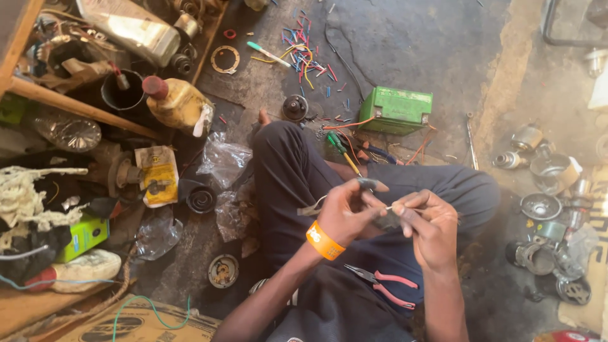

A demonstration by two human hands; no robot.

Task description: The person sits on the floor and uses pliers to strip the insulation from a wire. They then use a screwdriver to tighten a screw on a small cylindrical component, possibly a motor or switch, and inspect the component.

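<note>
I sit cross-legged on the floor in dark trousers. My left hand [345, 208], with an orange wristband [325, 240], pinches a small dark part and a thin wire up in front of my knees. My right hand [425, 221] holds the other end of that thin wire [387, 207] between thumb and fingers, close to the left hand. Pink-handled pliers [385, 283] lie on my lap just below both hands. A green-handled screwdriver [342, 151] rests on my left leg.
A green battery [396, 109] with orange wires stands on the floor ahead. Cut coloured wire bits [308, 60] lie beyond it. Metal motor parts [550, 209] pile at the right. A yellow jug [180, 102], plastic bags, rope and a wooden shelf [76, 104] crowd the left.
</note>
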